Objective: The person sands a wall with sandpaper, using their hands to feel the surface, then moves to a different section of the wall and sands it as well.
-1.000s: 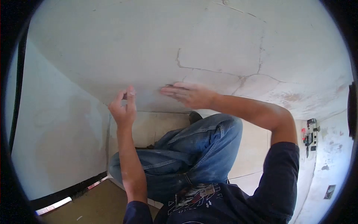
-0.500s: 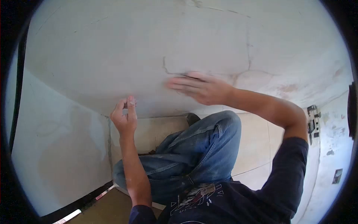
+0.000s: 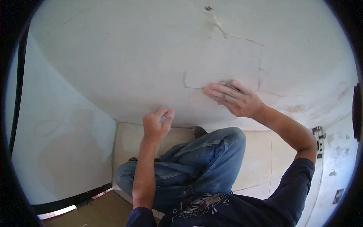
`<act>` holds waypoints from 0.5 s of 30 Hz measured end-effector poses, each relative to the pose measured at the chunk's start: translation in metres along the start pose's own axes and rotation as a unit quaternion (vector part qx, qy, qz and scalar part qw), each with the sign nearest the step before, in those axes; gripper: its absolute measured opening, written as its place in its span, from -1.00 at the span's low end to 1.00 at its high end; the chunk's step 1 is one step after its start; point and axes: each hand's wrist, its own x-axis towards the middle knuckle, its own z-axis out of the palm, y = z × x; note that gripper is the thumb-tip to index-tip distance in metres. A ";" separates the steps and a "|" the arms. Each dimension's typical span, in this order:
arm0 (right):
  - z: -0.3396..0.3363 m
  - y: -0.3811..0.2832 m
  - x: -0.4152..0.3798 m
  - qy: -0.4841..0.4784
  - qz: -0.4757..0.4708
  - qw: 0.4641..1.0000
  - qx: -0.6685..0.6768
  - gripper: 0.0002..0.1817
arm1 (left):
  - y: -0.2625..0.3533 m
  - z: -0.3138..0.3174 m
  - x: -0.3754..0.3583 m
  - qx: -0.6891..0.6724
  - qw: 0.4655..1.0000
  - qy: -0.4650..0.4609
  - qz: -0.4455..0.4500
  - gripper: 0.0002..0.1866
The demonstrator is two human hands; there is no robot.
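Observation:
My right hand (image 3: pixel 236 99) lies against the pale wall (image 3: pixel 151 56) with its fingers stretched out, over a thin crack line. Whether anything thin is under the palm cannot be made out. Lower and to the left, my left hand (image 3: pixel 155 124) is raised close to the wall with its fingers curled in toward the thumb. Whatever those fingers may hold is hidden. Whitish dust marks the fingertips of the left hand. Cracks and a rough, torn patch (image 3: pixel 219 28) show on the wall above the right hand.
My bent legs in jeans (image 3: pixel 200 159) rest on the tiled floor (image 3: pixel 253 159) close to the wall. A side wall (image 3: pixel 68 151) meets it at the left. Electrical fittings (image 3: pixel 319 142) are at the far right, near a stained wall (image 3: pixel 340 151).
The view has tilted up and shifted. My left hand has moved right, nearer the right hand. My right hand was blurred by motion and now shows sharply, flat against the wall.

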 end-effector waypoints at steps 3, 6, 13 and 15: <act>0.012 -0.014 0.059 0.038 -0.005 0.998 0.050 -0.42 | -0.001 -0.003 0.002 -0.011 1.000 0.004 -0.006 -0.75; 0.022 -0.031 0.119 0.050 -0.028 0.997 0.045 -0.38 | -0.004 -0.006 -0.003 -0.006 1.000 0.006 -0.011 -0.72; 0.000 0.007 0.074 0.045 0.023 0.996 0.078 -0.43 | -0.025 0.004 -0.003 -0.050 0.998 0.021 -0.033 -0.68; -0.016 0.029 0.034 0.028 0.030 0.999 0.000 -0.45 | -0.020 0.007 -0.003 -0.049 0.998 0.025 -0.023 -0.68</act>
